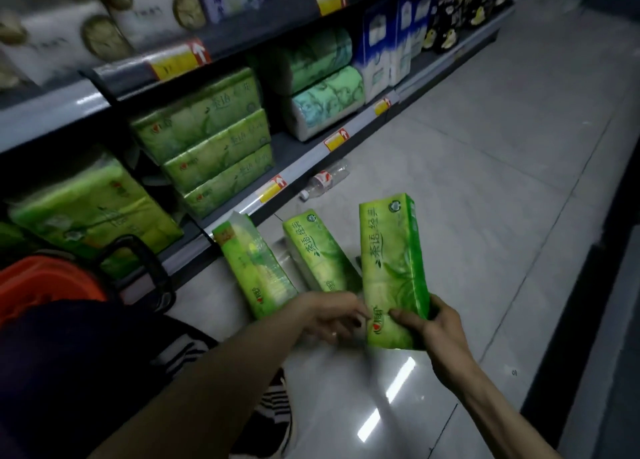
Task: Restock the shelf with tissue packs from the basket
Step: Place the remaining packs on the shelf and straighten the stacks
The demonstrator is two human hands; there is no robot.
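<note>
Three long green tissue packs stand in a row on the floor in front of the shelf. My right hand (pixel 431 327) grips the lower end of the rightmost pack (pixel 393 268), which is upright. My left hand (pixel 334 314) reaches across at the bottoms of the left pack (pixel 254 268) and the middle pack (pixel 317 254), fingers curled; whether it grips either is unclear. The red basket (pixel 41 282) with a black handle sits at the far left by the bottom shelf (pixel 304 160), where a stack of green tissue packs (pixel 211 146) lies.
An empty plastic bottle (pixel 323 181) lies on the floor against the shelf edge. Green toilet roll packs (pixel 322 91) and blue-white packs (pixel 384 46) fill the bottom shelf further right. Grey tiled floor (pixel 485 167) stretches right; a dark fixture edge (pixel 595 285) borders it.
</note>
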